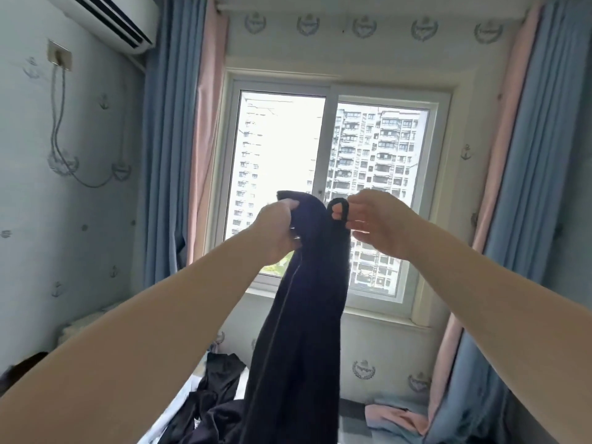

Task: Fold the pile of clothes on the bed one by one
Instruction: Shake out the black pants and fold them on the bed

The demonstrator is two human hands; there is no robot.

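Observation:
A long dark navy garment [298,331] hangs down in front of the window, held up at chest height. My left hand [277,230] grips its top edge on the left. My right hand [378,221] pinches a small loop of the same garment at the top right. Below, a pile of dark clothes [211,398] lies on the bed [179,411], partly hidden by the hanging garment and my left forearm.
A window [336,174] with blue and pink curtains [173,149] faces me. An air conditioner [109,17] hangs at the upper left. Pink and blue folded cloth [394,418] lies at the lower right by the right curtain.

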